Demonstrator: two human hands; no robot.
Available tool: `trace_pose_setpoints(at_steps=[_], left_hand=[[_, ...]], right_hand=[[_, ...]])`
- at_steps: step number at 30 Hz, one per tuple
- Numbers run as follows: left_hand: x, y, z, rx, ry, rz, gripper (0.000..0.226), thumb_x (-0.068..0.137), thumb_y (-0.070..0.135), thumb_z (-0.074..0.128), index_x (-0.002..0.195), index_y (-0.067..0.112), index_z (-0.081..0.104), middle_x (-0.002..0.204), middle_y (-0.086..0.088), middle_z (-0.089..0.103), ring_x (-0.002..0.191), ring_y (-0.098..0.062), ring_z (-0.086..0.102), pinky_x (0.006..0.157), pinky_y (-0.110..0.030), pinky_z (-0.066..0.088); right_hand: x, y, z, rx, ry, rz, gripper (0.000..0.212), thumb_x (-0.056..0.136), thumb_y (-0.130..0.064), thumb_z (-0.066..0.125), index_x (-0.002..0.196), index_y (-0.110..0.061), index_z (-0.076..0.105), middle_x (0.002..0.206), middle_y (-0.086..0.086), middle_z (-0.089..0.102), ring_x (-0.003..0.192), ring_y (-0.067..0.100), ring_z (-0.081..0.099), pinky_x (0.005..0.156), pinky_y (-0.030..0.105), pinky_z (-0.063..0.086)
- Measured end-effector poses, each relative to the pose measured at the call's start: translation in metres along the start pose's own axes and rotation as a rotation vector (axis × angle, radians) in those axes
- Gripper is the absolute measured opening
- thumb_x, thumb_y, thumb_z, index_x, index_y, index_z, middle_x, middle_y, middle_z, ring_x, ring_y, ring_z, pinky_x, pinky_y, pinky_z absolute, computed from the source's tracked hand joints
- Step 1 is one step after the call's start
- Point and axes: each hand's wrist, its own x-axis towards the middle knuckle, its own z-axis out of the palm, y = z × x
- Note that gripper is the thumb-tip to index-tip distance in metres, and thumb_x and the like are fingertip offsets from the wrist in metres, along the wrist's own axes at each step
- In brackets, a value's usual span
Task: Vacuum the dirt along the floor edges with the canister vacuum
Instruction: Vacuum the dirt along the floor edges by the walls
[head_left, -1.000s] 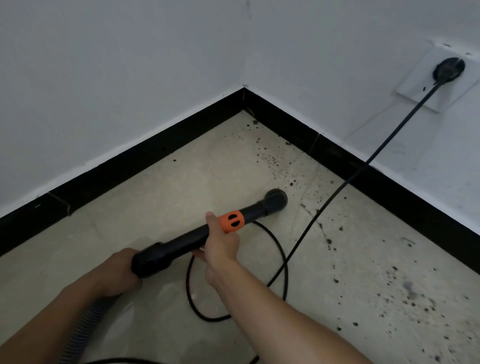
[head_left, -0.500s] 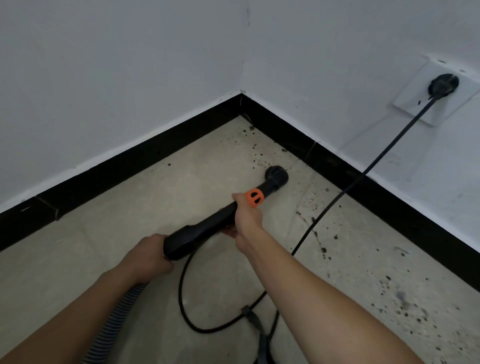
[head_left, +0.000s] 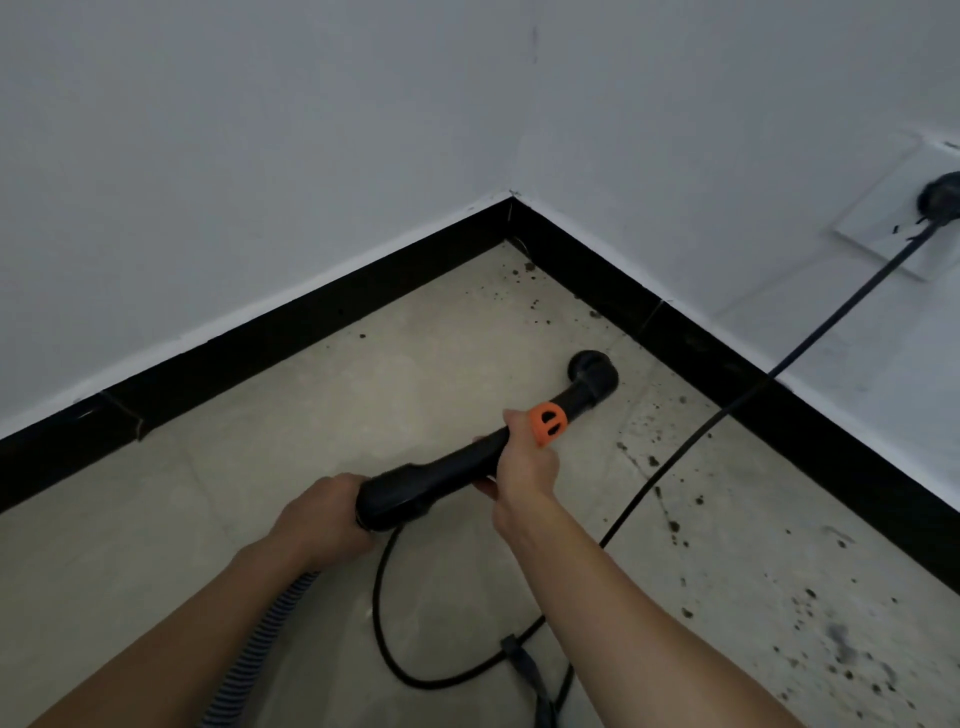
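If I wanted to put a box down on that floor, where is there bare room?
The clearest patch is the tile left of the vacuum wand, up to the black baseboard. Crowded: the power cord loops below the hands, and dirt specks scatter along the right wall and into the corner.

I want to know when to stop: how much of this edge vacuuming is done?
Done: the floor along the left baseboard looks nearly clear. In hand: left hand and right hand hold the wand, nozzle near the corner. Left: dirt specks in the corner and more dirt along the right baseboard.
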Motion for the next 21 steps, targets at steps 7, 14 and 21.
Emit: trace_pose_setpoints(at_steps=[7,14,21], left_hand=[[0.015,0.021,0.005,-0.132,0.066,0.014,0.018,0.077,0.020,0.069,0.087,0.026,0.055,0.083,0.005,0.062,0.078,-0.014,0.062,0.062,-0.025,0.050],[0.021,0.015,-0.006,-0.141,0.177,0.022,0.025,0.073,0.011,0.068,0.095,0.018,0.058,0.083,0.003,0.063,0.077,-0.016,0.063,0.063,-0.027,0.052],[0.045,0.046,0.000,-0.077,0.101,0.088,0.025,0.079,0.023,0.068,0.100,0.025,0.055,0.091,0.004,0.060,0.088,-0.018,0.062,0.073,-0.028,0.052]], right_hand=[[0.028,-0.043,0.020,-0.186,-0.094,-0.062,0.021,0.090,-0.029,0.062,0.098,-0.011,0.055,0.097,0.015,0.065,0.086,0.026,0.065,0.061,0.036,0.056],[0.035,-0.055,0.046,-0.224,-0.134,-0.061,0.023,0.091,-0.031,0.061,0.102,-0.013,0.052,0.098,0.015,0.067,0.085,0.024,0.065,0.074,0.040,0.058],[0.055,-0.054,0.008,-0.053,0.065,-0.102,0.019,0.089,-0.027,0.063,0.085,-0.013,0.052,0.086,0.014,0.066,0.072,0.022,0.063,0.079,0.043,0.059]])
